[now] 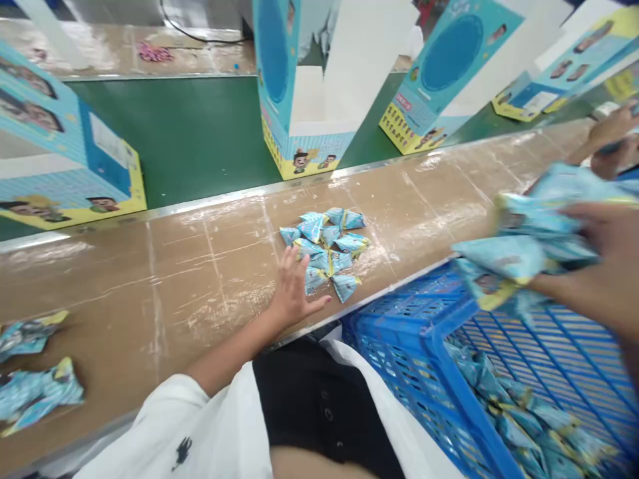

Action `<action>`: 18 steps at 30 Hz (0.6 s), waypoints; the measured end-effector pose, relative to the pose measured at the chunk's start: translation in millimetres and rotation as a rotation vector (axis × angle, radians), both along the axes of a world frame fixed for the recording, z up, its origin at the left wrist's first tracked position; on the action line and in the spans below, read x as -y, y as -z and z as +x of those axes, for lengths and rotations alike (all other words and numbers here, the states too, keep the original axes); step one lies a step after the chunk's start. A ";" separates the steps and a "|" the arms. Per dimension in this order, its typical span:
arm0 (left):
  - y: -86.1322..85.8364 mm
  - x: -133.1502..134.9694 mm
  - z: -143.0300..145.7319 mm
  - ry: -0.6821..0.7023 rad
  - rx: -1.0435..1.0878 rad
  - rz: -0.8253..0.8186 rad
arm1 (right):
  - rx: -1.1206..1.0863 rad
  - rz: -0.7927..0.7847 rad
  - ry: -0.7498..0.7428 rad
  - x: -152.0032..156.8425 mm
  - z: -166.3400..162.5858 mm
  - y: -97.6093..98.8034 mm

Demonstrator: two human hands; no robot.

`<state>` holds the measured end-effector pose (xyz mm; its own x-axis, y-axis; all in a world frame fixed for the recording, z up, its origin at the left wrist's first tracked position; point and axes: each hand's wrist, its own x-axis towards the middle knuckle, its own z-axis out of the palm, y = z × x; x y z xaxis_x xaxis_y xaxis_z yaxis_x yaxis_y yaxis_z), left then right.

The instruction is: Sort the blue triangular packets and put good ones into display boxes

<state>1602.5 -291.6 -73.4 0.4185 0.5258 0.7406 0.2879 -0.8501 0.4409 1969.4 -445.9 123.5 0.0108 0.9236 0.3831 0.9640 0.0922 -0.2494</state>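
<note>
My left hand (293, 285) rests on the brown work surface with its fingers spread, touching the left side of a cluster of small light-blue triangular packets (327, 254). Over at the right, my right hand (599, 266) is closed around a bunch of similar blue packets (514, 263), held above a blue plastic crate (439, 332). That hand is blurred, and its far fingers are hidden. More of these packets (529, 412) lie inside the crate.
Behind the brown table (200, 266) runs a green belt (200, 133). Printed cartons (319, 153) stand along it, including one carton (100, 159) at left. Loose packets (40, 392) lie at the left edge. Another person's hands (612, 136) are at the far right.
</note>
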 end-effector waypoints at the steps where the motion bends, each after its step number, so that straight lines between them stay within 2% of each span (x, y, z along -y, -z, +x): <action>1: -4.7 1.3 -1.6 0.021 0.022 0.009 | 0.039 0.087 -0.013 -29.9 -24.4 2.6; 2: -8.6 1.8 -4.1 0.032 0.041 0.013 | 0.051 0.094 -0.123 -59.4 -50.4 8.0; 5: -14.6 -2.1 -17.1 -0.005 0.066 0.007 | -0.030 -0.184 -0.341 -137.6 -126.8 37.9; 7: -12.6 -7.3 -29.4 -0.063 0.048 -0.019 | -0.039 -0.325 -0.453 -175.4 -168.2 64.1; 9: -6.1 -12.3 -42.5 -0.117 0.014 -0.073 | -0.023 -0.439 -0.523 -200.6 -198.3 89.4; 13: 14.2 -19.1 -63.0 -0.190 -0.066 -0.200 | 0.000 -0.517 -0.576 -225.9 -227.6 122.1; 18: 31.9 -23.7 -69.1 -0.180 -0.192 -0.319 | -0.070 -0.484 -0.661 -242.2 -229.3 125.4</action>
<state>1533.3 -267.9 -105.3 0.4132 0.7940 0.4460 0.5223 -0.6078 0.5982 1740.1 -203.6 -2.0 -0.5841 0.8107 -0.0403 0.7291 0.5021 -0.4650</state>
